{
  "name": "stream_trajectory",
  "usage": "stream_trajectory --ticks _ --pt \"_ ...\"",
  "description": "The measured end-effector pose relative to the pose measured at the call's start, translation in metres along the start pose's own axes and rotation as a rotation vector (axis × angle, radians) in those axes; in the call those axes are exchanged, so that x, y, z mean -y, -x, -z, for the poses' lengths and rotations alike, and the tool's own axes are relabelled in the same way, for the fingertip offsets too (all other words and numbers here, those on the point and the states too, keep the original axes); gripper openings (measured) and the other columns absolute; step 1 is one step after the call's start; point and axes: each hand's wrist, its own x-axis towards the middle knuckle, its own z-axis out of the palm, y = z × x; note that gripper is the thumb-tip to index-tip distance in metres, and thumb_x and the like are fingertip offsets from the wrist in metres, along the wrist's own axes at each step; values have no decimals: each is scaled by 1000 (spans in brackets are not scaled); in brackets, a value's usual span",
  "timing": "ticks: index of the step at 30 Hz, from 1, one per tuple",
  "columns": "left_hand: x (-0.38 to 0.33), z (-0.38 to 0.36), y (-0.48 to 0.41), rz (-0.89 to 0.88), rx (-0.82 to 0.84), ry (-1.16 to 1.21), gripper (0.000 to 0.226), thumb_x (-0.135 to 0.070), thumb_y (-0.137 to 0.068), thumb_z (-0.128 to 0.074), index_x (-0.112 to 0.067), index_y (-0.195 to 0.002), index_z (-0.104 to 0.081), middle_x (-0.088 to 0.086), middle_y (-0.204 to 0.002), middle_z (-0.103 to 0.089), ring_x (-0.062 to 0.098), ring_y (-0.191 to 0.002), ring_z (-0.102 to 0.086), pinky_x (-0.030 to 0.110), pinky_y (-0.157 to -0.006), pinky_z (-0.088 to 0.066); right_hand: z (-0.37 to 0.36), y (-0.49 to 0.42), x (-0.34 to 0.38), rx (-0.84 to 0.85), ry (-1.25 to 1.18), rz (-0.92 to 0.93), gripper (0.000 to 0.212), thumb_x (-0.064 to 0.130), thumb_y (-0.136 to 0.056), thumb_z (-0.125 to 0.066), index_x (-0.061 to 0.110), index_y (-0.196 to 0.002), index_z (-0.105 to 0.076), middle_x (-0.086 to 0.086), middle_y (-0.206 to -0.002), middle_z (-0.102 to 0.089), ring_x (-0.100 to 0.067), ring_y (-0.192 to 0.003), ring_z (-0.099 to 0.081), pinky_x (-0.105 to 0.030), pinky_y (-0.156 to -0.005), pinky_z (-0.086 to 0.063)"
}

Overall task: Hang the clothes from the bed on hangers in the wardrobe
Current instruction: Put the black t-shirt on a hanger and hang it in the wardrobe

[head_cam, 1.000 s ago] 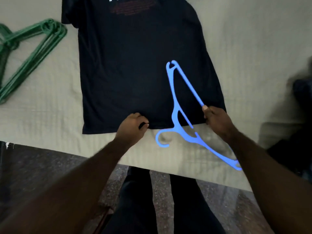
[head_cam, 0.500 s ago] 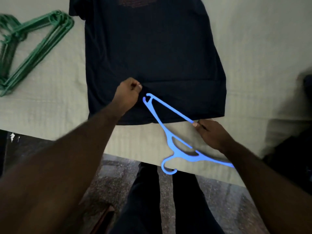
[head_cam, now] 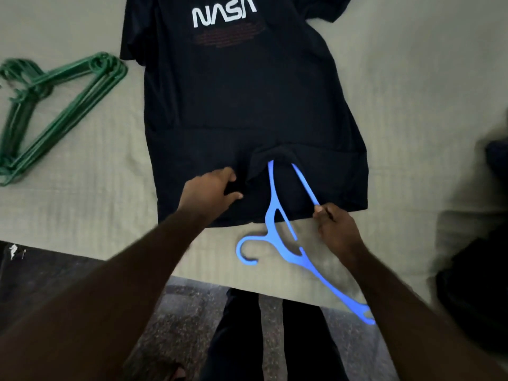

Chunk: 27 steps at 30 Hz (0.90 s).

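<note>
A dark T-shirt [head_cam: 247, 86] with white lettering lies flat on the bed, its hem towards me. My left hand [head_cam: 211, 191] grips the hem's top layer and holds it lifted. A blue plastic hanger [head_cam: 275, 215] has one end pushed under that raised hem, so its tip is hidden inside the shirt. My right hand [head_cam: 334, 225] pinches the hanger's thin straight bar. The hook points left over the bed's edge, and the hanger's other end reaches past the edge near my right forearm.
A pile of green hangers [head_cam: 55, 105] lies on the beige bed cover [head_cam: 412, 105] to the left of the shirt. Dark clothing [head_cam: 497, 160] sits at the right edge. The bed's edge and the speckled floor [head_cam: 192, 312] are just in front of me.
The hanger's end has gone under the hem and into the shirt. My left hand has lifted the hem higher, and my right hand pushed the hanger forward.
</note>
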Motion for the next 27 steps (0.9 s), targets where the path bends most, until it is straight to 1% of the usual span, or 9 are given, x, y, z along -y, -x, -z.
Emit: stream_trajectory --ticks 3,7,10,12,14,16,19,21,27 --pt "21 -12 9 42 -74 -40 35 -38 -83 -69 -15 -108 -61 8 -104 -58 31 -98 -58 38 -76 -45 -6 3 0 29 -14 6 32 37 -100 -50 17 -76 -59 3 -55 -51 -17 -53 -49 -36 -57 -45" --pt "33 -26 15 58 -55 -86 47 -42 -82 -69 -13 -118 -61 12 -113 -55 33 -106 -53 44 -85 -43 -9 7 6 97 96 52 34 35 -100 -50 10 -79 -59 -13 -59 -57 -19 -52 -50 -39 -55 -46" --pt "30 -33 18 40 -44 -71 57 -51 -77 -72 -14 -119 -61 11 -115 -53 32 -107 -52 43 -86 -42 -10 7 9 74 94 53 33 34 -100 -51 10 -79 -61 -13 -61 -59 -28 -58 -57 -40 -59 -48" --pt "26 -36 18 42 -38 -68 52 -48 -80 -71 -14 -118 -61 12 -114 -54 32 -106 -52 44 -86 -42 -11 7 10 63 91 41 32 33 -100 -52 12 -77 -61 -11 -60 -60 -30 -60 -59 -39 -59 -48" --pt "25 -37 16 26 -78 -14 30 -31 -89 -64 -11 -111 -63 13 -109 -57 33 -101 -54 43 -83 -44 -11 7 11 55 73 25 32 33 -99 -52 13 -76 -61 -7 -56 -58 -24 -55 -56 -37 -58 -48" --pt "26 -35 17 84 -192 204 15 -14 -92 -56 -7 -103 -63 13 -97 -62 34 -91 -59 38 -76 -45 -12 9 12 45 54 12 33 32 -99 -53 11 -76 -61 -1 -52 -56 -14 -50 -53 -33 -54 -44" --pt "27 -24 22 286 -385 520 15 -5 -95 -48 -3 -107 -56 15 -87 -64 35 -81 -61 30 -67 -38 -15 12 16 26 -15 -46 34 29 -100 -52 6 -78 -62 -1 -52 -54 -4 -43 -47 -22 -47 -39" --pt "30 -17 30 326 -447 535 16 -7 -98 -44 -2 -111 -52 16 -86 -63 37 -79 -60 32 -65 -36 -16 13 19 -10 -88 -92 35 27 -100 -52 2 -78 -61 -4 -53 -53 -2 -41 -45 -17 -44 -37" --pt "67 -12 56 165 -444 318 18 -15 -101 -45 0 -110 -48 19 -70 -60 41 -60 -58 36 -53 -36 -28 22 29 -167 -504 -306 30 22 -101 -52 12 -73 -56 -5 -54 -44 -5 -34 -34 -16 -35 -24"
